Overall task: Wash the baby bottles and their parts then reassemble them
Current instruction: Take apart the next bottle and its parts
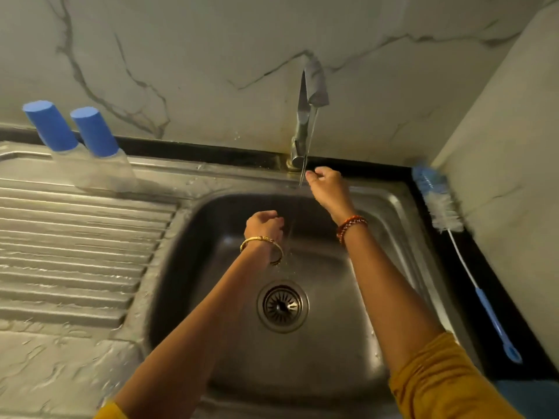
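Note:
Two clear baby bottles with blue caps, one (56, 137) and the other (99, 146), stand assembled at the back left of the drainboard. A thin stream of water runs from the steel tap (304, 128) into the sink (211, 213). My left hand (264, 226) is over the basin beside the stream, fingers curled in, with nothing visible in it. My right hand (326, 189) reaches toward the tap's base, its fingers loosely curled and their tips at the stream. It holds nothing that I can see.
A blue-and-white bottle brush (438, 201) lies along the black counter strip right of the sink, its blue handle (496, 325) pointing toward me. The ribbed steel drainboard (75, 243) is wet. The drain strainer (282, 306) sits mid-basin. A marble wall rises behind and to the right.

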`<state>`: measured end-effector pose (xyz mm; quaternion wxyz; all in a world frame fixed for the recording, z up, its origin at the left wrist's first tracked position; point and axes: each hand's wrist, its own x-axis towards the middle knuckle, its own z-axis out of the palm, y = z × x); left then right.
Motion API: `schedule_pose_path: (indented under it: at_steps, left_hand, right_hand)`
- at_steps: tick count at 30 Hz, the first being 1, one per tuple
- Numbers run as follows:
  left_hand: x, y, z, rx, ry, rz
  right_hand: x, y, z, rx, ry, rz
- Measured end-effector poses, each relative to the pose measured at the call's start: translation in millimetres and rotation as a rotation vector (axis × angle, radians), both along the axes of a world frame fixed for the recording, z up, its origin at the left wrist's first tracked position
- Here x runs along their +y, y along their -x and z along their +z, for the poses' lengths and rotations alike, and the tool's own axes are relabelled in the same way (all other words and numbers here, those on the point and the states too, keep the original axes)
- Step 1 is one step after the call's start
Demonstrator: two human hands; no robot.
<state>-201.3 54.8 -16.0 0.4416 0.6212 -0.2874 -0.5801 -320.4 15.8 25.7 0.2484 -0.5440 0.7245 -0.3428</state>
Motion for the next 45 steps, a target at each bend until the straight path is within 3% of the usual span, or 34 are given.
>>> schedule_pose_path:
  at_steps: [5,14,21,30,34,39,42,43,45]
  left_hand:
    - [-30.8,14.3,-4.2,-0.024,-0.024,0.004]
    - [-42.5,20.5,-8.8,-0.049,0.020,-0.061]
    - [-43.2,13.5,-15.1,-0.101,0.036,-0.089]
    - [-40.9,19.6,-18.3,-0.066,0.012,-0.108]
    - [-34.3,18.1,-13.5,-0.058,0.023,-0.117]
    - [-18.7,4.1,-6.7,-0.069,0.057,-0.091]
    - [-1.4,-12.2,-2.3,-0.152,0.132,-0.054]
    - [3.4,-18.8,-2.6,-0.215,0.167,-0.050]
    - [11.5,-35.2,-4.8,-0.330,0.202,-0.044]
  right_hand:
    - [-44.5,0.2,2.2,0.142,-0.007,0.026]
    - [-60.6,-3.6,-3.6,0.537,0.159,-0.031]
    - [-64.7,-7.6,-5.4,0.669,0.239,0.009]
    - [-66.4,-8.7,-13.6,0.440,0.174,-0.090]
    - [-48.3,-6.6,-19.4,0.246,0.156,-0.096]
    - [2.3,-16.6,-44.2,0.006,0.287,-0.089]
    - [35.4,-31.0,-51.6,0.022,0.435,-0.109]
    - [42.4,-34.2,-55.0,0.057,0.372,-0.049]
    - [52.6,-43.6,-59.4,0.146,0.028,0.175]
